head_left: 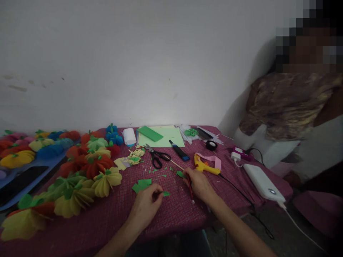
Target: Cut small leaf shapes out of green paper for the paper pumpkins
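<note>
While both forearms came in from the near edge, the left hand point(144, 203) lay low over the checked cloth point(177, 217), its thumb and forefinger curved towards each other in a ring. The right hand point(200, 184) was bent inward, and its fingers were closed around a slim red tool point(190, 187), which pointed down to the cloth, at about seven o'clock from the knuckles.

A small green piece point(166, 193) lay at the left fingertips, at three o'clock from that hand; one could not tell whether it was pinched. A green leaf shape point(180, 174) touched or nearly touched the right fingertips, at ten o'clock from that hand. Green paper scraps point(141, 184) were at eleven o'clock from the left hand, just beside it, and black-handled scissors point(157, 157) stood farther, near twelve.

At ten o'clock from the left hand, a blue tray point(52, 172) carried colourful paper pumpkins point(49, 151) and a dark phone point(23, 182). Clear plastic point(184, 129), at twelve from the right hand, had green bits point(191, 132) in or on it.
</note>
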Available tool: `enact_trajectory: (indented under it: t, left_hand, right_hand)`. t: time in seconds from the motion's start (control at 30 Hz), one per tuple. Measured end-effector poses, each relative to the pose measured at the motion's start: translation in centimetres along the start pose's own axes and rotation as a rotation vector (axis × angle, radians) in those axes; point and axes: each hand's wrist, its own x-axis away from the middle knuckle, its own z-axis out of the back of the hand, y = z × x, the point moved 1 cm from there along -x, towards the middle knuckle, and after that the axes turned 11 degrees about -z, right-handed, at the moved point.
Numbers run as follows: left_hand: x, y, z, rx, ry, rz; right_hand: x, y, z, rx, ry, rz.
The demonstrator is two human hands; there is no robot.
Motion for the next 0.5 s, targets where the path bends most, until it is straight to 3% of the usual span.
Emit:
enact_trajectory:
  t: [0.2,0.5]
  left_hand:
    - [0.0,-0.7,-0.1,-0.015,-0.001,-0.004]
    - [0.2,-1.0,0.1,-0.042,-0.011,-0.003]
  right_hand:
    - [-1.3,-0.7,-0.5,0.030,-0.035,-0.008]
    - [-2.3,1.4,-0.8,-0.058,-0.034,-0.088]
